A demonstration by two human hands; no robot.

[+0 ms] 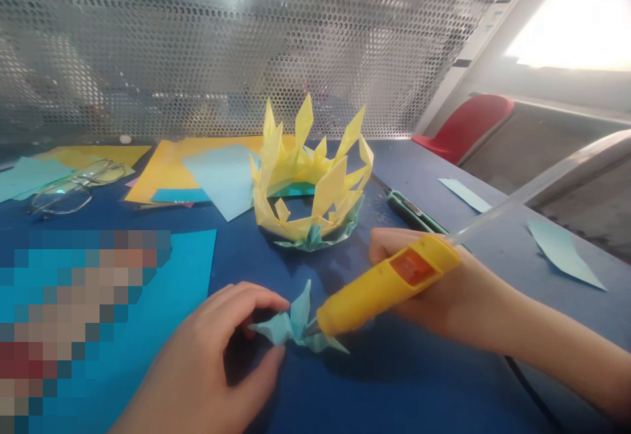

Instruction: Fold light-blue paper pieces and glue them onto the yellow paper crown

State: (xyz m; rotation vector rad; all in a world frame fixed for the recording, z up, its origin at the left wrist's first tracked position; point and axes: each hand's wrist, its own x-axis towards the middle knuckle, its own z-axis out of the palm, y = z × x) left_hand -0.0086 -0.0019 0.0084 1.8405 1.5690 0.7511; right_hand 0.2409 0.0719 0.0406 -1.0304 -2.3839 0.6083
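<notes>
A yellow hot glue gun [389, 284] is gripped in my right hand [444, 296], and a long clear glue stick [532, 187] sticks out of its back end. Its nozzle points down and left onto a small light-blue origami crane [298, 319] on the table. My left hand [231, 345] curls around the crane's left side, index fingertip and thumb on either side of its wing. Just behind stands a yellow folded-paper crown [308, 220] with tall diamond points. A green-blue folded piece [313, 238] sits at the crown's front base.
A green utility knife [413, 210] lies right of the crown. Light-blue paper strips [564, 253] are farther right. Eyeglasses [73, 187], orange paper [162, 164] and a blue sheet [182, 302] lie left, partly under a pixelated patch. A perforated metal panel [197, 46] and red chair [468, 128] stand beyond.
</notes>
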